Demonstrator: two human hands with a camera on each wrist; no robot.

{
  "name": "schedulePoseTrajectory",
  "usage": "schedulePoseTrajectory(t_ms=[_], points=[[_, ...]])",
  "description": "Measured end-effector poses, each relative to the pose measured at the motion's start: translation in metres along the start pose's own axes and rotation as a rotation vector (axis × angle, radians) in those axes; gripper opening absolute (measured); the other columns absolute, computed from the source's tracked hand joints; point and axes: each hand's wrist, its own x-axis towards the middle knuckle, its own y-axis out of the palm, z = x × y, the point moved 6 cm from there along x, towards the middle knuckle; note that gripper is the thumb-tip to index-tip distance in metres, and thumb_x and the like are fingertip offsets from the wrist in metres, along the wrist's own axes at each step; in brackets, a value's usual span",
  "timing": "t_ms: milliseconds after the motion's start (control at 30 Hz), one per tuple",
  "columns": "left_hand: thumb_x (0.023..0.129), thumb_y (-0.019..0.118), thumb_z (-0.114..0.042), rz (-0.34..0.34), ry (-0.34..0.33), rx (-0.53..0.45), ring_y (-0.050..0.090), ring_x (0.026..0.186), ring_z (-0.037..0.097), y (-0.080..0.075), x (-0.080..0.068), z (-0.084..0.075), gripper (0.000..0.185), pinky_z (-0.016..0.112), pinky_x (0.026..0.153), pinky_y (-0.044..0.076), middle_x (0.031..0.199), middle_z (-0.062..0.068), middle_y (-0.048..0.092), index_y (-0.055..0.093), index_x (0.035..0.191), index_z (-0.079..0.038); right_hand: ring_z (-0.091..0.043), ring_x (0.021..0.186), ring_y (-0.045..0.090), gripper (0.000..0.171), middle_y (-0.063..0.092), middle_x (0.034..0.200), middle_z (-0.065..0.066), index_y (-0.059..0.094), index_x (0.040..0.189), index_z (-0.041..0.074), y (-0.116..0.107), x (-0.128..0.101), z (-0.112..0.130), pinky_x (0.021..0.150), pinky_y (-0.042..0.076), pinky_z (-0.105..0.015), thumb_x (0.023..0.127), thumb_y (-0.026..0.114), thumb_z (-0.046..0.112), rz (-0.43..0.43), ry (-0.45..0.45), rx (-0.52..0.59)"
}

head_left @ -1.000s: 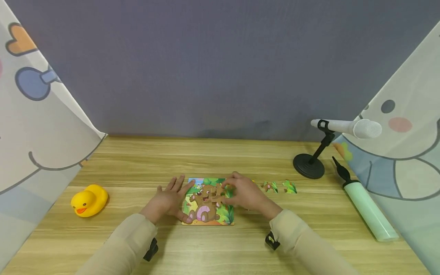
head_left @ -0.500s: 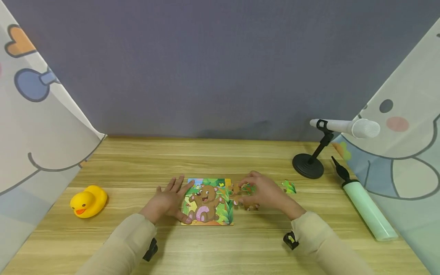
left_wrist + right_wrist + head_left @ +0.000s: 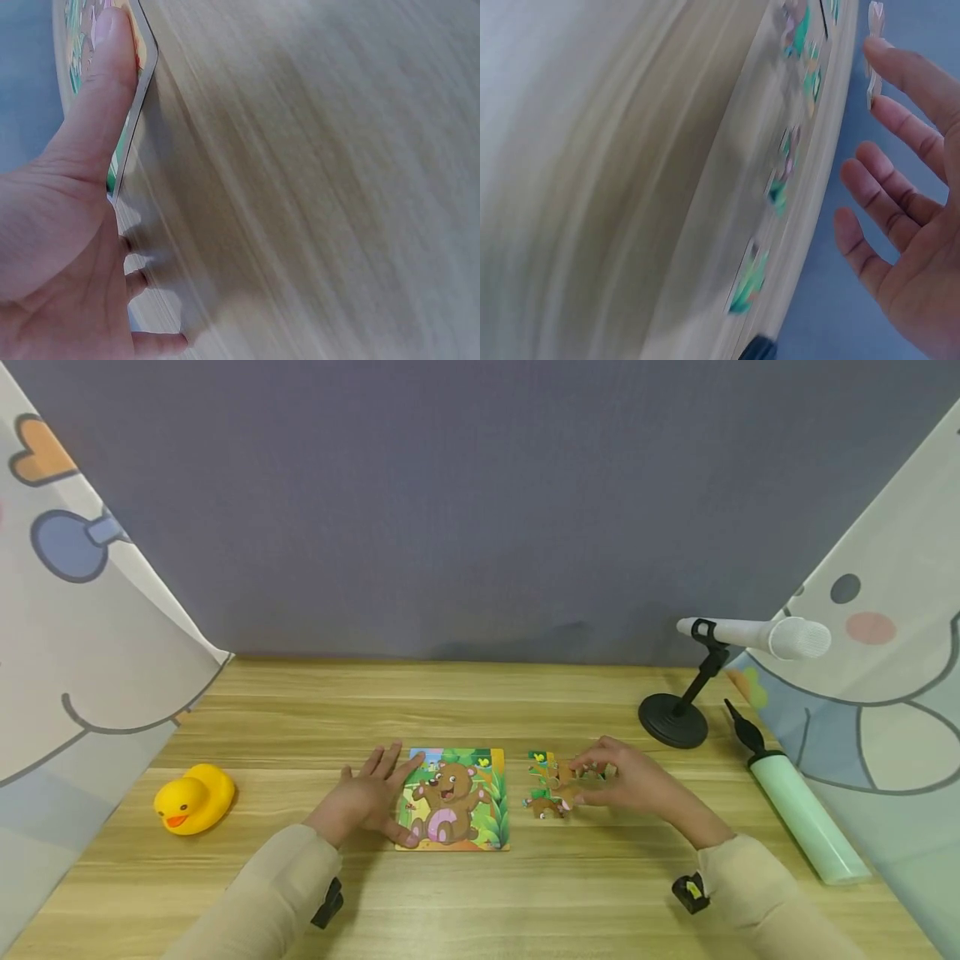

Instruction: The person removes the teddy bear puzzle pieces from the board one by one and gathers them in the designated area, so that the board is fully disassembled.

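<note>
A bear picture puzzle board (image 3: pixel 459 802) lies flat in the middle of the table. My left hand (image 3: pixel 363 795) rests on its left edge with fingers spread; in the left wrist view the thumb (image 3: pixel 105 82) lies straight along the board. To the right of the board, my right hand (image 3: pixel 630 779) pinches a brown puzzle piece (image 3: pixel 564 787) between thumb and fingers. The right wrist view shows that puzzle piece (image 3: pixel 874 56) edge-on, raised off the table. Loose puzzle pieces (image 3: pixel 543 807) lie under and beside the right hand, some partly hidden by it.
A yellow rubber duck (image 3: pixel 195 799) sits at the left. At the back right stands a white microphone (image 3: pixel 757 637) on a black stand (image 3: pixel 675 720). A pale green hand pump (image 3: pixel 806 814) lies along the right edge. A grey panel (image 3: pixel 480 510) closes off the back.
My right hand has moved right from above the bear board to over the loose pieces, carrying the brown puzzle piece with it. The left hand has stayed on the board's edge.
</note>
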Motion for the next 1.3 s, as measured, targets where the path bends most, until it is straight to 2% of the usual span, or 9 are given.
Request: schedulePoseTrajectory(t_ms=[167, 267, 533, 700, 1000, 1167, 1300], points=[[0.053, 0.071, -0.062, -0.001, 0.004, -0.003, 0.003, 0.134, 0.042, 0.000, -0.001, 0.000, 0.121, 0.071, 0.094, 0.012, 0.149, 0.021, -0.002, 0.009, 0.147, -0.018, -0.019, 0.083, 0.051, 0.040, 0.054, 0.100, 0.002, 0.063, 0.109, 0.026, -0.005, -0.015, -0.015, 0.061, 0.042, -0.030, 0.074, 0.072, 0.042, -0.017, 0.033, -0.063], [0.053, 0.071, -0.062, 0.000, 0.004, -0.005, 0.004, 0.134, 0.042, 0.000, -0.001, -0.001, 0.121, 0.071, 0.094, 0.011, 0.149, 0.021, -0.002, 0.009, 0.147, -0.018, -0.018, 0.082, 0.050, 0.038, 0.055, 0.099, 0.001, 0.064, 0.107, 0.024, -0.006, -0.023, -0.021, 0.059, 0.042, -0.029, 0.074, 0.073, 0.041, -0.035, 0.027, -0.088], [0.053, 0.071, -0.062, 0.003, 0.003, 0.000, 0.004, 0.134, 0.042, 0.000, 0.000, -0.001, 0.121, 0.071, 0.094, 0.012, 0.149, 0.021, -0.002, 0.009, 0.147, -0.018, -0.015, 0.084, 0.049, 0.043, 0.052, 0.092, 0.009, 0.065, 0.107, 0.023, 0.000, -0.036, -0.038, 0.066, 0.043, -0.031, 0.070, 0.074, 0.044, -0.021, 0.078, -0.083], [0.053, 0.071, -0.062, 0.004, 0.004, -0.003, 0.003, 0.134, 0.042, 0.000, 0.000, -0.001, 0.121, 0.071, 0.095, 0.011, 0.149, 0.021, -0.003, 0.009, 0.147, -0.018, -0.012, 0.079, 0.047, 0.042, 0.053, 0.092, 0.008, 0.065, 0.105, 0.022, 0.005, -0.040, -0.043, 0.063, 0.041, -0.026, 0.071, 0.073, 0.045, -0.017, 0.051, -0.110], [0.052, 0.072, -0.061, -0.005, 0.003, -0.004, 0.005, 0.134, 0.043, 0.000, -0.002, -0.001, 0.121, 0.071, 0.094, 0.012, 0.149, 0.021, -0.001, 0.010, 0.147, -0.018, -0.009, 0.079, 0.047, 0.043, 0.052, 0.096, 0.008, 0.064, 0.104, 0.022, 0.008, -0.042, -0.045, 0.065, 0.042, -0.027, 0.071, 0.072, 0.048, -0.005, 0.027, -0.187], [0.053, 0.072, -0.061, -0.014, 0.007, 0.003, 0.006, 0.134, 0.043, 0.000, -0.002, -0.001, 0.120, 0.071, 0.094, 0.013, 0.149, 0.022, 0.001, 0.011, 0.147, -0.017, -0.009, 0.080, 0.047, 0.045, 0.053, 0.097, 0.008, 0.064, 0.105, 0.020, 0.006, -0.040, -0.044, 0.066, 0.043, -0.028, 0.070, 0.072, 0.048, 0.007, 0.014, -0.183], [0.053, 0.072, -0.061, -0.020, 0.011, 0.002, 0.006, 0.133, 0.043, -0.002, -0.002, -0.002, 0.120, 0.071, 0.094, 0.013, 0.149, 0.022, 0.001, 0.011, 0.147, -0.016, -0.009, 0.085, 0.051, 0.043, 0.055, 0.100, 0.008, 0.064, 0.107, 0.020, 0.006, -0.036, -0.040, 0.071, 0.046, -0.030, 0.072, 0.072, 0.043, 0.001, -0.015, -0.177]])
